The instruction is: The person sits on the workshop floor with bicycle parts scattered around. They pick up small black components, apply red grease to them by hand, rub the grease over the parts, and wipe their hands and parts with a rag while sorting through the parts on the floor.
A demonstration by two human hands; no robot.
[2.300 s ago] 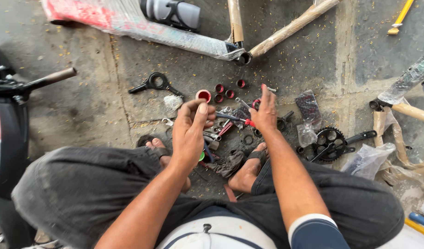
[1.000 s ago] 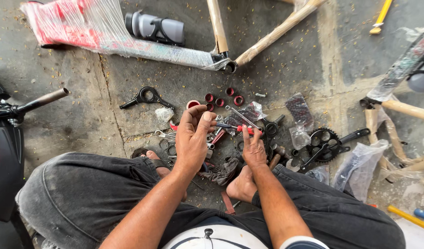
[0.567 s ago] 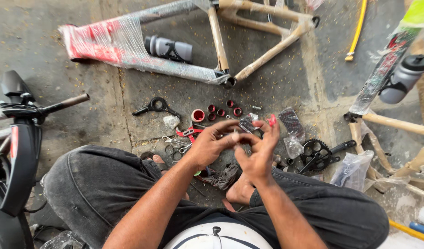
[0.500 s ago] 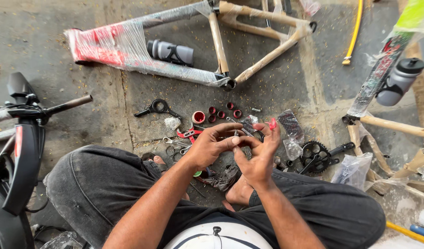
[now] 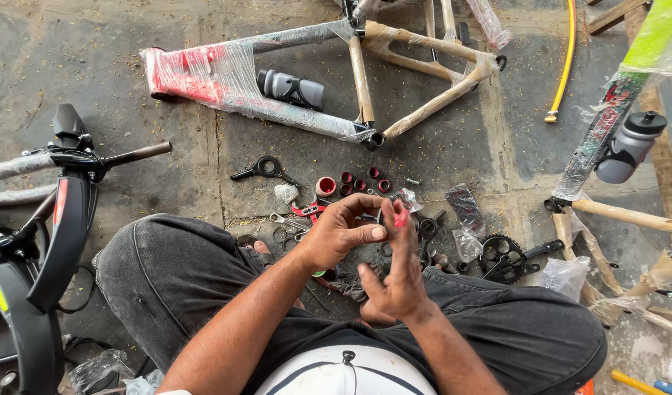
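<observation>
At the far left stands a parked bicycle (image 5: 36, 241), its handlebar grip (image 5: 135, 154) pointing toward the middle of the concrete floor (image 5: 95, 66). Further in, a plastic-wrapped bicycle frame (image 5: 307, 121) lies flat with a grey bottle (image 5: 291, 88) in its cage, and below it sit a black wrench (image 5: 261, 168) and a row of small red rings (image 5: 354, 183) among loose metal parts. The seated person, knees spread in dark jeans (image 5: 168, 271), holds both hands up over that scatter. The left hand (image 5: 337, 232) is curled, thumb laid along the side, its fingers bent toward the right hand and touching or nearly touching it. The right hand (image 5: 396, 274) stands just to the right, fingers upright and pinched together at the tips on a small red part (image 5: 400, 218); whether the left hand's fingers also clamp that part cannot be told. The part sits at the top of the right hand's fingers, just right of the left hand's fingertips, so both hands are close but the right one has it; it is too small to make out a long axis. Right of the hands lie a black chainring with crank (image 5: 506, 257) and clear plastic bags (image 5: 566, 274), and at the far right a second wrapped frame (image 5: 606, 132) carrying another grey bottle (image 5: 630, 150)
</observation>
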